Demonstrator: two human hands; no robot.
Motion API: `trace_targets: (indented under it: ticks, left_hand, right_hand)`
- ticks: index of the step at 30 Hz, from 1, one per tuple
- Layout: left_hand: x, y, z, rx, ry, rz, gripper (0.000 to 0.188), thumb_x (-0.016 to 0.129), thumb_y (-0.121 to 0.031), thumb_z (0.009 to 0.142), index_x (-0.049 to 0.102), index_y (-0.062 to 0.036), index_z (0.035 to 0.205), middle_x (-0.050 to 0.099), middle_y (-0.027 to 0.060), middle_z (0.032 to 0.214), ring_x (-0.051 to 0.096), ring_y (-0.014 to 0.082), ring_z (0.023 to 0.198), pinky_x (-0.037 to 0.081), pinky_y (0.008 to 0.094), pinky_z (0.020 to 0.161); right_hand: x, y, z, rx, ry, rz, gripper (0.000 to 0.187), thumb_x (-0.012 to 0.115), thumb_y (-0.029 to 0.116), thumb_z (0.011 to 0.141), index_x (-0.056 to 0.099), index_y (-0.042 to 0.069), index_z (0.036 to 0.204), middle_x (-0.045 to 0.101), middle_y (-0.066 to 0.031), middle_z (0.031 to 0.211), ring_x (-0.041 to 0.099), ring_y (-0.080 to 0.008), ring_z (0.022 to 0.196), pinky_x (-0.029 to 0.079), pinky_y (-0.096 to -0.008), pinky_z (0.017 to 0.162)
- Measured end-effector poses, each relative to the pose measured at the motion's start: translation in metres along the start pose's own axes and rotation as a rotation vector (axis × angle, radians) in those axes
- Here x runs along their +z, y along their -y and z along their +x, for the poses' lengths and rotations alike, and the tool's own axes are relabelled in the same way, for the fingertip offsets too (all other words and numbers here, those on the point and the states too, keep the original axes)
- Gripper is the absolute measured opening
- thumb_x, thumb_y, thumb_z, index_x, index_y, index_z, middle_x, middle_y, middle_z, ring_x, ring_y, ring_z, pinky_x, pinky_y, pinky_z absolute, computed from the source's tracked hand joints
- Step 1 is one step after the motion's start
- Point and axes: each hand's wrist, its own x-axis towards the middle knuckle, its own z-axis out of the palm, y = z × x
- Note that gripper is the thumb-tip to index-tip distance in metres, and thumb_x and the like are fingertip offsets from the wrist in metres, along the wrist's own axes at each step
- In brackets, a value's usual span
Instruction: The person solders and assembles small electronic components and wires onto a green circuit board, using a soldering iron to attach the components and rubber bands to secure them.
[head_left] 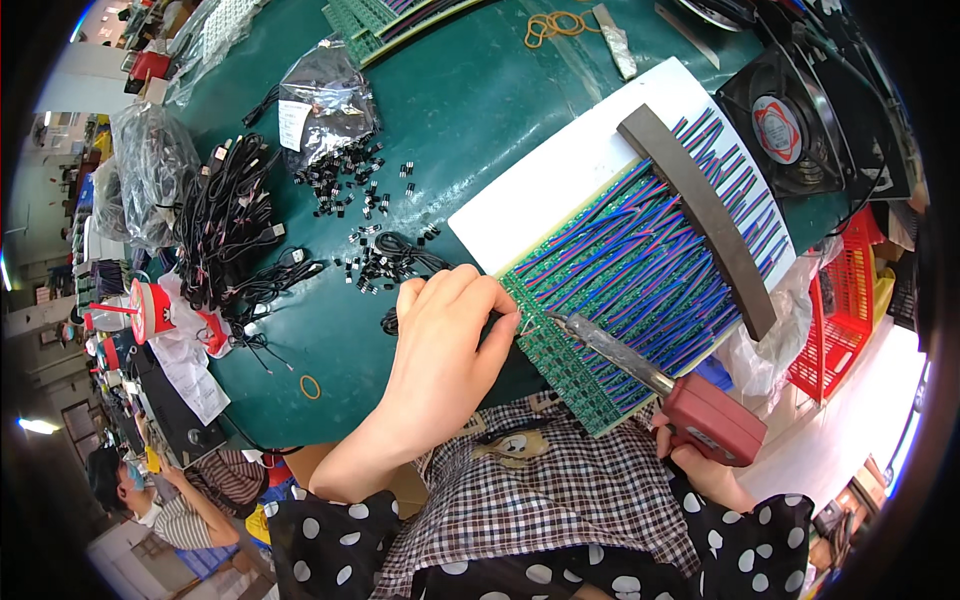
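Note:
My left hand (445,335) is closed in a pinch at the left edge of a panel of green circuit boards (575,385). Pale wire ends poke out at its fingertips, apparently from a thin cable mostly hidden by the hand. My right hand (705,472) grips a soldering gun (715,420) with a red body and metal barrel. The gun's tip points left, just above the panel near my left fingertips. Rows of blue and reddish wires (640,245) spread across the panel, and a dark curved bar (705,220) lies over them.
A white board (530,205) lies under the panel on the green table (440,110). Left of it are small black connectors (340,180), a plastic bag (325,95) and bundled black cables (230,220). A fan (780,130) stands at right, near a red basket (845,310).

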Motion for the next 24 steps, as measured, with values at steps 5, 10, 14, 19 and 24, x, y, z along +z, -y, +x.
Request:
trace_targets:
  ticks: [5,10,14,19,24]
  left_hand:
    - [-0.006,0.005,0.010,0.031,0.074,-0.042,0.008,0.064,-0.004,0.075,0.057,-0.0058,0.076,0.051,0.0037,0.073,0.048,0.0188,0.071,0.031,0.0313,0.076]
    - [-0.005,0.002,0.011,0.071,0.075,0.014,0.009,0.065,-0.003,0.073,0.056,-0.0055,0.076,0.049,0.0050,0.074,0.047,0.0213,0.072,0.032,0.0325,0.076]
    - [0.000,-0.004,0.003,0.201,-0.001,0.206,0.011,0.060,-0.001,0.069,0.054,-0.0048,0.078,0.046,0.0067,0.079,0.047,0.0230,0.079,0.033,0.0361,0.078]
    - [0.000,-0.002,0.005,0.216,0.004,0.183,0.011,0.060,0.000,0.069,0.054,-0.0048,0.078,0.046,0.0068,0.078,0.047,0.0228,0.079,0.033,0.0363,0.078]
    - [0.002,-0.003,0.004,0.204,-0.034,0.198,0.013,0.066,-0.003,0.070,0.056,-0.0065,0.076,0.048,0.0050,0.076,0.048,0.0230,0.075,0.033,0.0356,0.075]
  right_hand:
    - [0.001,0.001,0.003,-0.004,0.011,-0.072,0.044,0.071,0.007,0.064,0.058,-0.003,0.105,0.066,-0.0057,0.082,0.063,-0.0153,0.070,0.050,-0.0254,0.064]
    - [0.004,-0.011,0.003,-0.093,-0.058,-0.224,0.043,0.071,0.005,0.062,0.060,-0.001,0.103,0.066,-0.0077,0.084,0.064,-0.0190,0.071,0.051,-0.0270,0.064]
    - [0.005,-0.010,0.005,-0.076,-0.057,-0.174,0.046,0.071,0.006,0.063,0.059,-0.002,0.106,0.066,-0.0092,0.088,0.065,-0.0198,0.072,0.051,-0.0272,0.065]
    - [0.001,-0.010,0.004,-0.082,-0.014,-0.115,0.055,0.073,0.012,0.065,0.054,-0.004,0.114,0.067,-0.0088,0.090,0.065,-0.0185,0.074,0.051,-0.0270,0.065]
    - [0.001,-0.008,0.008,-0.113,0.038,-0.159,0.059,0.074,0.015,0.066,0.052,-0.006,0.117,0.067,-0.0076,0.088,0.064,-0.0161,0.072,0.050,-0.0262,0.064]
